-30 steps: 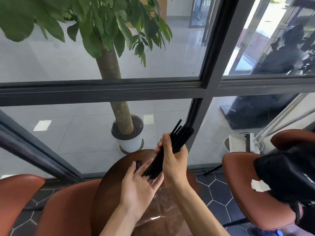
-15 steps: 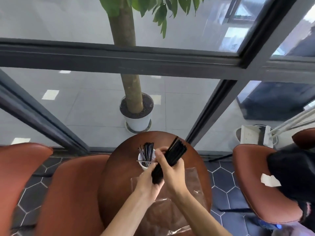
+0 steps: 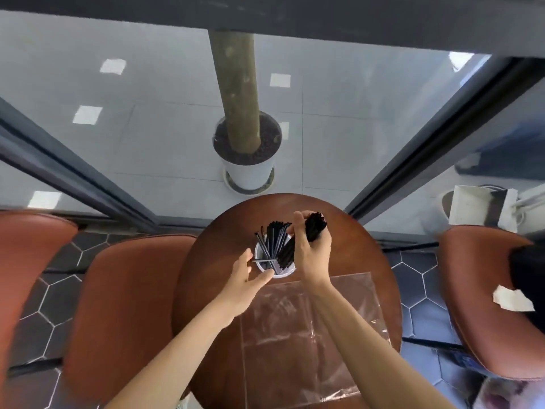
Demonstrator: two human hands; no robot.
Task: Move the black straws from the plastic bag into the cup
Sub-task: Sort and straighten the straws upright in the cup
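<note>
A white cup stands on the round brown table and holds several black straws. My right hand is shut on a thick bundle of black straws, its lower end inside the cup's mouth. My left hand is at the cup's left side, fingers spread around the rim, thumb against the wall, holding nothing that I can see. The clear plastic bag lies flat on the table in front of the cup, and looks empty.
Brown leather chairs stand left and right of the table. Behind the table is a glass wall with dark frames; a potted tree stands beyond it. A white scrap of paper lies on the right chair.
The view tilted down. My right hand lowered the straw bundle from the air into the cup. My left hand left the bundle's bottom end and went to the cup's side.
</note>
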